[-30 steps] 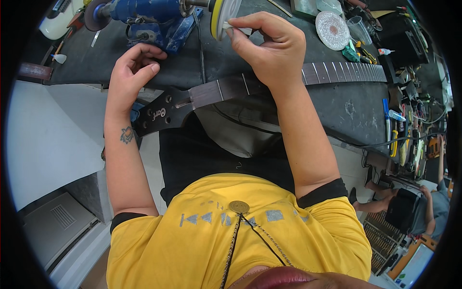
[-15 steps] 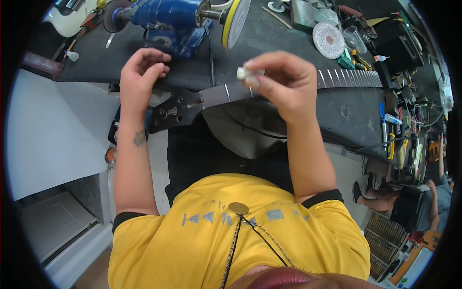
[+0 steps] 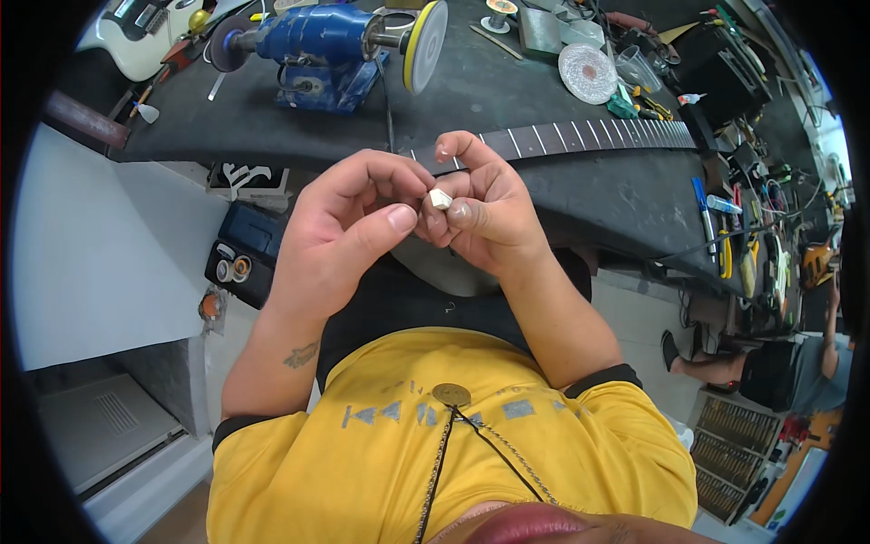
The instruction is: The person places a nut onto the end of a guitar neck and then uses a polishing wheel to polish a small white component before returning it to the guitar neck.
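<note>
Between the thumb and fingers of my right hand (image 3: 489,204) is a small white block (image 3: 440,199) with angled faces. My left hand (image 3: 349,227) comes up close beside it, fingers curved and thumb spread from the index finger, with nothing seen in its grasp. Whether its fingertips touch the block, I cannot tell. Beyond both hands, a guitar neck (image 3: 564,138) with a dark fretboard and pale frets lies along the front of the black workbench. My hands hide its headstock end.
A blue bench grinder (image 3: 322,41) with a yellow-edged disc (image 3: 426,47) stands at the back left. On the right are a clear round dish (image 3: 586,74), pens (image 3: 703,210) and several tools. An open black case (image 3: 243,254) sits low at left. Another person (image 3: 770,367) is at far right.
My hands have come together over the bench's front edge, the left moving right and the right moving slightly left and down with the white block. The headstock is now hidden.
</note>
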A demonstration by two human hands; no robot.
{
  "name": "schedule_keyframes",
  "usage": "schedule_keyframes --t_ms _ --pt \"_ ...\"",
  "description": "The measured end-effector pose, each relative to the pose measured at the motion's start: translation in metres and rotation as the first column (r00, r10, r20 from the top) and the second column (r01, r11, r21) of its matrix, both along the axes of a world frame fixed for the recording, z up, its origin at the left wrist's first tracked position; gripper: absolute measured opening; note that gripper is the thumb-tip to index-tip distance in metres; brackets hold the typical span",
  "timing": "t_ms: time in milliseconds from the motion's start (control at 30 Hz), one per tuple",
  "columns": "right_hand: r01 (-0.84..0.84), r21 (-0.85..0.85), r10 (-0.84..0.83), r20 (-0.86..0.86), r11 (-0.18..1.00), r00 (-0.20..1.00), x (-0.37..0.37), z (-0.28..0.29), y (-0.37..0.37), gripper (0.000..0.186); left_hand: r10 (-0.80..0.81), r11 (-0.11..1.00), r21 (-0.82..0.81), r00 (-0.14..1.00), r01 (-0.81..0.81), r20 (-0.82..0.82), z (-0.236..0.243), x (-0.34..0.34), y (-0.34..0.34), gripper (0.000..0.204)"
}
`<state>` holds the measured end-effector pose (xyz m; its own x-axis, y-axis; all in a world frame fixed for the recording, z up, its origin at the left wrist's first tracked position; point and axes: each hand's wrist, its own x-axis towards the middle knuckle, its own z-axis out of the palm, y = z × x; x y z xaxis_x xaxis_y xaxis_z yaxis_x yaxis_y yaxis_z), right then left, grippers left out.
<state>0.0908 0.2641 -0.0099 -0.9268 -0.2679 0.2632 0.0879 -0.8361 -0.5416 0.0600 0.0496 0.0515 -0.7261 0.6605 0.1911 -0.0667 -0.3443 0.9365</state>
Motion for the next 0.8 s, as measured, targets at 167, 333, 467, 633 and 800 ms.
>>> schedule_keyframes --t_ms 167,333,467,633,800 --pt "-0.012 0.003 0.012 0.014 1.000 1.000 0.0056 0.0002 -0.0028 0.063 0.005 0.999 0.054 1.000 -0.006 0.025 0.0016 0.0044 0.0046 0.018" --pt "0.019 0.123 -0.020 0.004 0.992 1.000 0.0109 0.0083 -0.0028 0.066 0.046 0.999 0.024 0.999 -0.046 0.016 -0.0017 0.0086 0.0067 0.013" --pt "0.032 0.174 -0.032 0.000 0.984 0.999 0.0108 0.0079 -0.0004 0.069 0.083 0.996 0.026 0.993 -0.085 0.080 -0.0019 0.0071 0.0069 0.016" --pt "0.021 0.169 -0.022 0.004 0.985 1.000 0.0090 0.0075 -0.0018 0.069 0.044 0.999 0.006 0.995 -0.045 0.093 -0.0058 0.0045 0.0016 0.019" --pt "0.009 0.141 -0.011 0.014 0.990 1.000 0.0090 0.0081 -0.0007 0.068 0.055 0.998 0.030 0.995 -0.058 0.089 -0.0025 0.0073 0.0042 0.013"
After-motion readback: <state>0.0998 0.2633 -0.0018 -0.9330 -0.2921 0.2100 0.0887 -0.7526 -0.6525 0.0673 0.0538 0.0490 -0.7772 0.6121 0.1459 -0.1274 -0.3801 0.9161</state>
